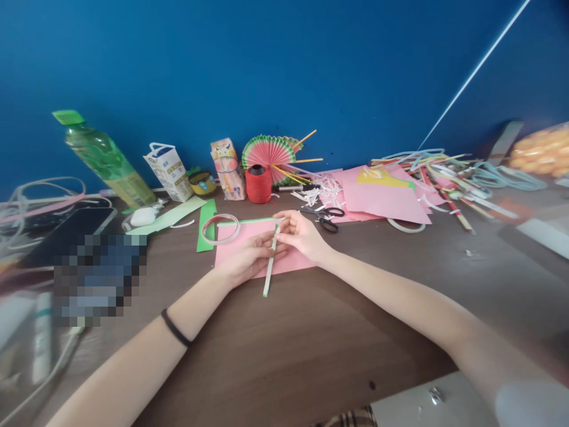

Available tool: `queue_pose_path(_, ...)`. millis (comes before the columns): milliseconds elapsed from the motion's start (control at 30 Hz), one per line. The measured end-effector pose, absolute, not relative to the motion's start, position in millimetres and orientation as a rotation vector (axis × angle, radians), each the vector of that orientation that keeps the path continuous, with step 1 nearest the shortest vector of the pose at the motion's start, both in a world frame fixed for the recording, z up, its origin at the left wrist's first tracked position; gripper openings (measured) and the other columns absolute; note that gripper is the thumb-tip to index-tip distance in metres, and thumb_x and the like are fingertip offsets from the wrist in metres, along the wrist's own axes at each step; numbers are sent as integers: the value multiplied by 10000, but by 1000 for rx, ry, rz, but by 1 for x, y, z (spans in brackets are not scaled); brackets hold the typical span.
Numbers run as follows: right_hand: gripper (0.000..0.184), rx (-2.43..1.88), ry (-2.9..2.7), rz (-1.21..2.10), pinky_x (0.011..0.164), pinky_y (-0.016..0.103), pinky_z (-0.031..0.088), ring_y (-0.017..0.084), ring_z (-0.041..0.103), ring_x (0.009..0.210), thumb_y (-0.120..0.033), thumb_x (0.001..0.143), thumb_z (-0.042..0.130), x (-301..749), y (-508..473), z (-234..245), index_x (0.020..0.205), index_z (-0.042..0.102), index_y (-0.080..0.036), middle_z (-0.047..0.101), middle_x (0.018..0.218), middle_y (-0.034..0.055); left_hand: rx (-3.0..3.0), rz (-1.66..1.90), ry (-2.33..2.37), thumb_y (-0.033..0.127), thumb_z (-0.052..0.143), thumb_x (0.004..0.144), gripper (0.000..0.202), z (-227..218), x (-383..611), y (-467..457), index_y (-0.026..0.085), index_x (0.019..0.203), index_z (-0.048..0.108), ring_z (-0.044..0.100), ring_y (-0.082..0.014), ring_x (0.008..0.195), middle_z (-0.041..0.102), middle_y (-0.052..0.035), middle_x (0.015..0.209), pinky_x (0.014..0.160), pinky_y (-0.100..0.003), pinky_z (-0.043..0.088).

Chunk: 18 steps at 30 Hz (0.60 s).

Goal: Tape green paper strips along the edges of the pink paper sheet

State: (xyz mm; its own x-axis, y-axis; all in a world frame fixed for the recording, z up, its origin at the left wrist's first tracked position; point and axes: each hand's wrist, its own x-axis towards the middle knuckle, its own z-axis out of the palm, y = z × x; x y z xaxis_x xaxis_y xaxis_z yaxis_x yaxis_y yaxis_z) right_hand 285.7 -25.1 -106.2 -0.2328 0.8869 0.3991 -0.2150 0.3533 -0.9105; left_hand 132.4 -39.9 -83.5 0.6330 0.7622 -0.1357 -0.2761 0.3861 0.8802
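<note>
My left hand (249, 259) and my right hand (301, 235) meet over a pink paper sheet (242, 248) on the brown table (311, 332). Both pinch a narrow green-and-white paper strip (269, 271) that runs from my fingers down toward me. The right hand's fingers close on its upper end, the left hand's on its middle. A roll of clear tape (220, 229) lies on the pink sheet just left of my left hand. Black scissors (326, 217) lie right of my right hand.
A green bottle (104, 157), two small cartons (169, 171), a red thread spool (258, 184) and a watermelon paper fan (269, 153) stand along the blue wall. Pink sheets (377, 193) and paper strips (448, 172) pile at right. Cables and a dark device lie left.
</note>
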Motion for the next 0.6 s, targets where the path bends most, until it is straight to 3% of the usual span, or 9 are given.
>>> queue_pose_path(600,376,-692,-1479,1100,645,264,458,106,520,661,-141,631,602,284,-26,-108,984,478,-173,488,728,-26,978,711,556,-68,491,700,521,-86,132,-38,97,1195,501,532,-207,1095,585,-121,1139,1107,-409,190)
